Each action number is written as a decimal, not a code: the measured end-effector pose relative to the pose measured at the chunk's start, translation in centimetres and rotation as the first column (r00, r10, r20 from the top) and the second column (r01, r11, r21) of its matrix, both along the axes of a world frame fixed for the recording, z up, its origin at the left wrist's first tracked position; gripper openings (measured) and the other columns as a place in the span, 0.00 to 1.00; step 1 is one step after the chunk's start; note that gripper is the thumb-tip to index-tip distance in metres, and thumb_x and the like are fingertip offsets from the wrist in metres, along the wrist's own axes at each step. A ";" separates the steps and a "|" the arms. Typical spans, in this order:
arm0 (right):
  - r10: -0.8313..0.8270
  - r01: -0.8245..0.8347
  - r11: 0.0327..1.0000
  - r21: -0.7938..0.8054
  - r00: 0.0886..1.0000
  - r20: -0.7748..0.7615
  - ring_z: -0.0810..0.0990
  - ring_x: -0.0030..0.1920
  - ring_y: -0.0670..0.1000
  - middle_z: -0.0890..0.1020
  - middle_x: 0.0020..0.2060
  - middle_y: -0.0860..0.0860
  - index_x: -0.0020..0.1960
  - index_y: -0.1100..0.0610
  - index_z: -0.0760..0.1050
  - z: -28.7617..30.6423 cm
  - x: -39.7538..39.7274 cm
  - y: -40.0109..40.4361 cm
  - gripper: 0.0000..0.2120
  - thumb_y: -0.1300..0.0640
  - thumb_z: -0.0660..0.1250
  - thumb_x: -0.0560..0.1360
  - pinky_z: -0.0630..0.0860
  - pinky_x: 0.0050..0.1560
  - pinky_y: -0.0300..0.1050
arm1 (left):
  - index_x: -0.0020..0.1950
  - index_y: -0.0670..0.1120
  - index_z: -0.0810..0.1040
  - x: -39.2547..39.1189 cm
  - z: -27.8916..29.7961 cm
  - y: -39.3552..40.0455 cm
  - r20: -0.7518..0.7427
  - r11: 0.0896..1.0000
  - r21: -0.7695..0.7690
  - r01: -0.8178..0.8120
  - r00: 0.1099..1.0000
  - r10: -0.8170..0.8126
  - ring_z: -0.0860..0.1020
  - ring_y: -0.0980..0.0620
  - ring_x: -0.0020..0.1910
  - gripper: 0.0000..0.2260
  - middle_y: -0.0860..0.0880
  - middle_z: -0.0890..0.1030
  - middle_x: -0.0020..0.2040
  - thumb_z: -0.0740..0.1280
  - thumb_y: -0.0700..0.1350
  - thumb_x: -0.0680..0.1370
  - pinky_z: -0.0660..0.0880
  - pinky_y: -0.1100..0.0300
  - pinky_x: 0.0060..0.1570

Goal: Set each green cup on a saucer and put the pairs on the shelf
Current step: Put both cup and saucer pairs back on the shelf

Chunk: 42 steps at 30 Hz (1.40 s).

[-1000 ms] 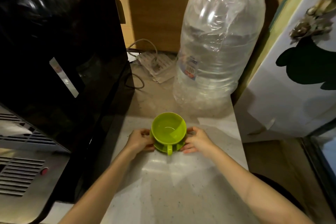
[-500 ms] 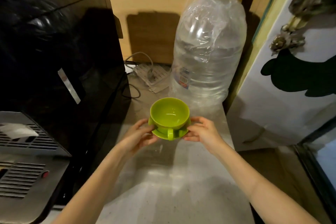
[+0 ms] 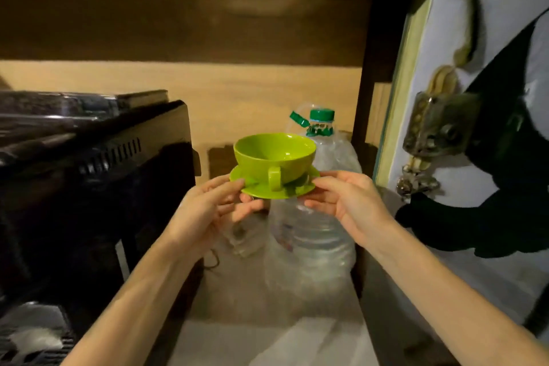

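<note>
A green cup [image 3: 274, 154] sits upright on a green saucer [image 3: 258, 189], its handle facing me. The pair is in the air at the centre of the head view, in front of a big water bottle. My left hand [image 3: 208, 211] pinches the saucer's left rim, and my right hand [image 3: 347, 202] pinches its right rim. A wooden shelf [image 3: 184, 18] runs across the top of the view, well above the cup. The shelf's upper surface is out of sight.
A black microwave [image 3: 98, 187] stands at the left, close to my left forearm. The large clear water bottle [image 3: 312, 241] with a green cap stands behind the cup. A white fridge door [image 3: 445, 157] with magnets is at the right. The pale counter [image 3: 267, 339] lies below.
Both hands have lifted the cup and saucer off the counter and raised them to about the height of the bottle's cap. The camera has tilted up, bringing the shelf into view.
</note>
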State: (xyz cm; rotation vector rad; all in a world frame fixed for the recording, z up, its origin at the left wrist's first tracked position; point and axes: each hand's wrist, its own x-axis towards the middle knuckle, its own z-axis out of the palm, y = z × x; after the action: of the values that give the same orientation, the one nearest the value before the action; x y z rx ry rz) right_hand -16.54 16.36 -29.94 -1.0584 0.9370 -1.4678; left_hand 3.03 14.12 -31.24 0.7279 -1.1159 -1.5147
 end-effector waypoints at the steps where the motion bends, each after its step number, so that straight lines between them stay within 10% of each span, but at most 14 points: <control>1: 0.005 -0.005 1.000 -0.022 1.000 0.020 0.83 0.25 0.50 0.84 0.25 0.53 0.49 0.69 0.74 1.7 0.0 0.0 0.06 0.70 0.60 0.74 0.80 0.27 0.37 | 0.43 0.38 0.78 -0.1 1.7 -0.2 -0.012 1.000 -0.019 -0.015 1.000 0.015 0.82 0.52 0.28 0.06 0.47 0.79 0.24 0.61 0.37 0.75 0.76 0.69 0.25; 22: 0.023 -0.012 0.938 -0.346 0.999 0.028 0.82 0.24 0.51 0.82 0.31 0.61 0.47 0.69 0.73 26.4 -0.2 -1.7 0.04 0.70 0.62 0.74 0.78 0.23 0.37 | 0.42 0.32 0.73 -0.8 27.6 -1.3 -0.162 0.977 -0.202 -0.071 0.986 0.039 0.81 0.48 0.22 0.05 0.37 0.81 0.27 0.63 0.35 0.74 0.77 0.63 0.22; 29: -0.040 0.031 0.945 -0.327 0.999 -0.021 0.81 0.20 0.51 0.81 0.28 0.62 0.40 0.69 0.72 30.8 -0.2 -6.3 0.06 0.70 0.60 0.75 0.78 0.21 0.38 | 0.41 0.33 0.72 -1.7 31.9 -5.2 -0.120 0.968 -0.235 -0.088 0.991 0.061 0.80 0.46 0.21 0.05 0.38 0.80 0.23 0.60 0.33 0.75 0.74 0.62 0.16; 42: -0.118 0.108 0.947 -0.302 0.993 -0.016 0.82 0.24 0.52 0.79 0.35 0.63 0.55 0.71 0.71 31.7 -1.7 -14.3 0.10 0.70 0.60 0.75 0.77 0.20 0.37 | 0.42 0.34 0.71 -3.8 32.9 -13.6 -0.111 0.962 -0.251 -0.111 0.990 0.085 0.80 0.45 0.21 0.05 0.37 0.80 0.24 0.59 0.33 0.76 0.77 0.60 0.21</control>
State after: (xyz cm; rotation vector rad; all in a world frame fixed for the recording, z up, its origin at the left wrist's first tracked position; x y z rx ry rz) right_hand -18.21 2.07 1.80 -1.2704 0.8241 -1.7318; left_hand -0.80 0.49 1.67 0.5164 -1.1573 -1.2791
